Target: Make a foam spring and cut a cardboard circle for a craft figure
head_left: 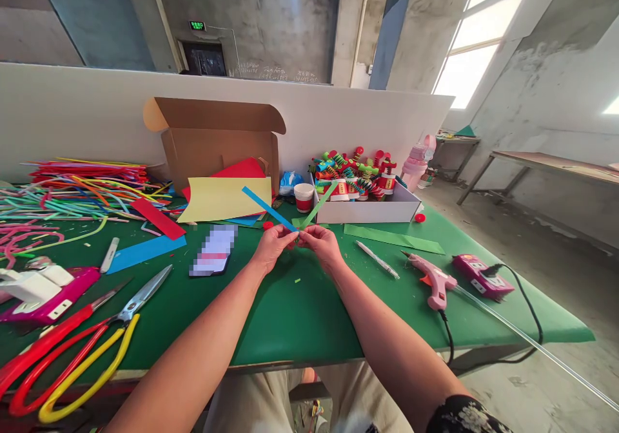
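Observation:
My left hand (274, 247) pinches the lower end of a narrow blue paper strip (269, 208), which slants up to the left. A green paper strip (319, 205) slants up to the right from the fingers of my right hand (321, 245). The lower ends of both strips meet between my fingertips, above the table's middle. How they join there is too small to make out. Just behind my hands stands a paper cup (304, 197), and a small red cap (267, 225) lies beside my left fingers.
On the left are scissors (129, 310), a red-handled tool (48, 343), a phone (213, 250) and pipe cleaners (91, 182). A pen (377, 259), pink glue gun (432, 279) and power strip (483, 278) lie right. Behind are a cardboard box (222, 143) and a white box (367, 212) of toys.

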The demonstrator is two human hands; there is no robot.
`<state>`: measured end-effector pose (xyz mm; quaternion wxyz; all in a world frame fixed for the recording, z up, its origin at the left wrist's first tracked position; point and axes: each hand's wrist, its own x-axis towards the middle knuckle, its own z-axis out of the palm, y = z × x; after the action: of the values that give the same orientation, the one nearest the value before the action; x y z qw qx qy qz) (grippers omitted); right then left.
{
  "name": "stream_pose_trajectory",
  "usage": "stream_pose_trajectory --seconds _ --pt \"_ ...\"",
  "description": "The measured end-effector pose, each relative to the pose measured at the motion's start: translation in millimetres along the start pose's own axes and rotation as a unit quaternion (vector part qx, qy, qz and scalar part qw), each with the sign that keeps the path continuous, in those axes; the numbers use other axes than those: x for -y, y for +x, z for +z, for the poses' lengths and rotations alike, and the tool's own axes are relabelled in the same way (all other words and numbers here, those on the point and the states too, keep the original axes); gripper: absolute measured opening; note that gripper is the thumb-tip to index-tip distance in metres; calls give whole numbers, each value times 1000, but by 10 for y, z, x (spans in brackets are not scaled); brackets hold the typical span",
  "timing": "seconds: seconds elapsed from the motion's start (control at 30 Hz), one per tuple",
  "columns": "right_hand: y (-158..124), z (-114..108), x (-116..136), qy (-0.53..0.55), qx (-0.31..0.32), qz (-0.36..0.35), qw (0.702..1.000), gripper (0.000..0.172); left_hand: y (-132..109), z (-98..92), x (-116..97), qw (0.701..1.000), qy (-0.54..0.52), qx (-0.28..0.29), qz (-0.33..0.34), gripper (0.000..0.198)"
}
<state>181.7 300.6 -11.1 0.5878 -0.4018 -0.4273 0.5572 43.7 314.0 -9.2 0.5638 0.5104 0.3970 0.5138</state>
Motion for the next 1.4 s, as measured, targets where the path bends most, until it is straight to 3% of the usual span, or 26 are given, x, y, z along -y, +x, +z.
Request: stream_pose_trajectory --seconds 0.2,0.47,0.6,0.7,0.83,1.03,1.23,1.4 --pt "-9 26 -7 -4 0 3 1000 34 27 -16 25 1000 2 9 25 37" --pt "-5 23 -13 -5 -15 0 1000 33 45 -25 58 999 -26 18 -1 38" --pt "-11 7 2 20 11 -6 1000 30 49 -41 41 998 -60 -7 15 37" --pt "3 -23 -9 54 18 16 998 31 29 -33 4 997 -76 7 23 35" --pt "37 -48 -52 87 17 54 995 32 -6 -3 -29 998 -49 29 14 34" --pt "42 -50 -65 100 41 75 991 35 6 -7 -16 999 -14 18 27 39" --pt "12 -38 -48 98 29 73 992 37 14 -16 -13 999 1 14 37 38" --pt "-9 -30 -19 78 59 53 994 37 23 -14 -7 999 19 -1 47 39"
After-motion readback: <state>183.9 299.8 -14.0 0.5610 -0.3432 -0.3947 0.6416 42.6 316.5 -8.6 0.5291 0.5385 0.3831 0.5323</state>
